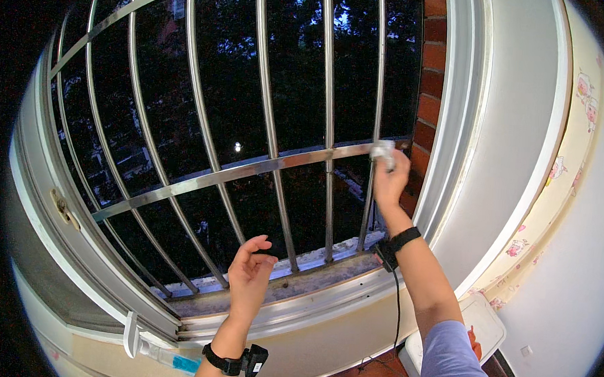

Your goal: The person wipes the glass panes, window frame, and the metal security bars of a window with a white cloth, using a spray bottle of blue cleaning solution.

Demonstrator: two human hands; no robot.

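Note:
My right hand (392, 180) grips a crumpled white cloth or tissue (383, 152), blurred, at the right end of a flat metal crossbar (247, 169). The cloth is against the crossbar where an upright metal bar (380, 70) meets it. Lower down, my left hand (251, 274) is raised in front of the window sill (323, 280), fingers curled loosely apart with nothing in them. Both wrists wear black straps with small devices; a cable (398, 309) hangs from the right one.
A white sliding window frame (462, 109) and brick wall (432, 83) border the right. At lower left is a white spray bottle (143, 346) with blue liquid. A white stool or box (483, 317) with an orange object stands lower right. A window handle (63, 209) juts at left.

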